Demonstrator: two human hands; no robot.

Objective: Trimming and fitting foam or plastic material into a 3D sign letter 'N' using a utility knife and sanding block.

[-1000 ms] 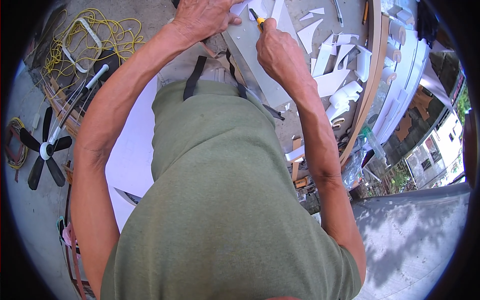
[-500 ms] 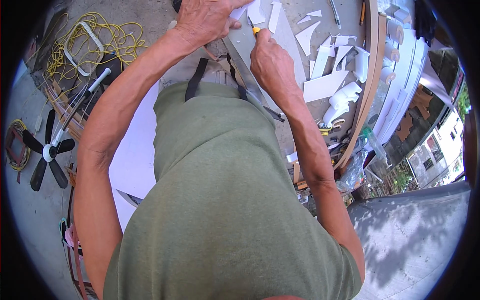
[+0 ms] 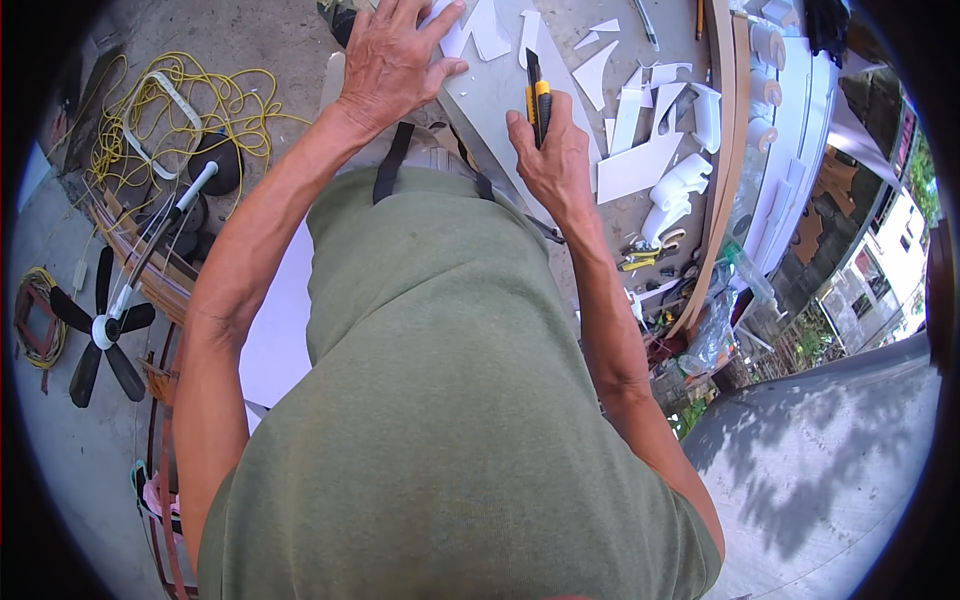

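In my right hand (image 3: 558,160) is a yellow and black utility knife (image 3: 542,102), its dark blade pointing up and away from me. Fingers wrap its handle above a grey board (image 3: 490,105). My left hand (image 3: 392,65) has its fingers spread at the board's far left, by a white sheet piece (image 3: 455,38); the fingertips partly leave the picture. Just right of it lies a curved white cutout (image 3: 488,28), and a narrow white strip (image 3: 529,32) sits beyond the knife tip.
White offcuts (image 3: 640,165) lie scattered right of the board, with yellow-handled pliers (image 3: 640,260) nearer me. A pen (image 3: 645,22) rests at the far side. Long wooden strips (image 3: 728,150) border the right. On the left are a tangled yellow cord (image 3: 185,75) and a fan (image 3: 104,330).
My right hand has drawn the knife back from the white piece and turned it blade-up. My left hand has shifted slightly, its fingers now more spread.
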